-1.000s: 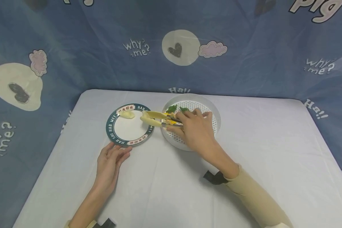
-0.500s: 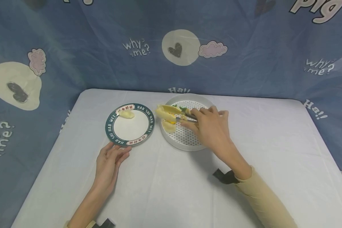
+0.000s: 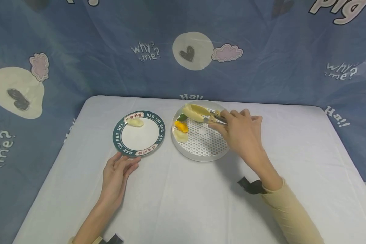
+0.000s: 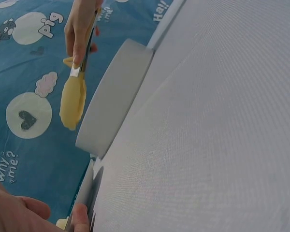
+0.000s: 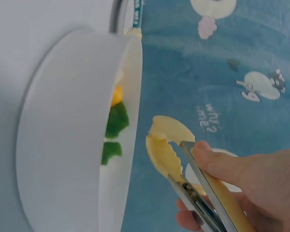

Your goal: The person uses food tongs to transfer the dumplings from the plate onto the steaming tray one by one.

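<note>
My right hand (image 3: 241, 132) grips tongs (image 3: 198, 113) with yellow scalloped tips and metal arms, above the white perforated basket (image 3: 201, 158). In the right wrist view the tongs' tips stand apart, with nothing between them. At the basket's left side lie a pale yellow dumpling-like piece (image 3: 181, 136), an orange piece (image 3: 182, 126) and a green piece (image 3: 182, 117); a second green piece (image 5: 111, 152) shows in the right wrist view. My left hand (image 3: 117, 176) holds the near rim of the green-rimmed plate (image 3: 140, 142), which bears one pale yellow dumpling-like piece (image 3: 135, 122).
A white cloth covers the table (image 3: 183, 203), and a blue printed curtain (image 3: 109, 67) hangs behind it. The basket's wall rises high above the cloth, just right of the plate.
My right hand has moved to the right with the tongs, from the plate's right edge to over the basket's far part. The left hand and the plate have stayed in place.
</note>
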A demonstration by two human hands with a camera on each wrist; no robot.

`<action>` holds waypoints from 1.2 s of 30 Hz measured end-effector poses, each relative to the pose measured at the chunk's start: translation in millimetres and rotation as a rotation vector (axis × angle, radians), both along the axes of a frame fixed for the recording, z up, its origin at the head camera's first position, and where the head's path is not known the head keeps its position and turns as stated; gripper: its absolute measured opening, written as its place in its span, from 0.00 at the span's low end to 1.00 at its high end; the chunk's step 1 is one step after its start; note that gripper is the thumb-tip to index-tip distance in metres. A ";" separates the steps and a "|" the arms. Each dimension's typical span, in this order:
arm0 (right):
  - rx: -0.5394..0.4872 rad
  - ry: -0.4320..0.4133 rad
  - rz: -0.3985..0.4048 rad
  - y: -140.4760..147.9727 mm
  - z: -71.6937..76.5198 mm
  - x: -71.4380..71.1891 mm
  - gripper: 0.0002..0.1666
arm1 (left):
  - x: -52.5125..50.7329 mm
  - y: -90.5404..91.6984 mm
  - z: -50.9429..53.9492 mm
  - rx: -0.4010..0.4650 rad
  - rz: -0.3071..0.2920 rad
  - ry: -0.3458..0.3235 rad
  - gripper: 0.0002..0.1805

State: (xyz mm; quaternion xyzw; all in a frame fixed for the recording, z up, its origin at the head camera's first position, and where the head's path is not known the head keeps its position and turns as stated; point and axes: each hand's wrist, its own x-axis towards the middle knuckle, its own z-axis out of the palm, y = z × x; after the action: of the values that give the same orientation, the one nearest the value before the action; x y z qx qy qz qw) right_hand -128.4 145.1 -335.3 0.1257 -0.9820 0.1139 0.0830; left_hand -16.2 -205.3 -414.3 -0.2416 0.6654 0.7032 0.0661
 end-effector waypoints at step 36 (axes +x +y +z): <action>-0.006 -0.098 -0.041 5.8 6.1 1.9 0.52 | -0.3 -0.8 -1.7 0.014 0.001 -0.001 0.44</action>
State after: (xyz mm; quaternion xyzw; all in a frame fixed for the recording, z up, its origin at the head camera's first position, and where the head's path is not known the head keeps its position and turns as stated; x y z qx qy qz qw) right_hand -126.6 150.9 -329.2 0.0996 -0.9869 0.1213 0.0374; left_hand -16.5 -206.1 -416.0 -0.2421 0.6601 0.7078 0.0678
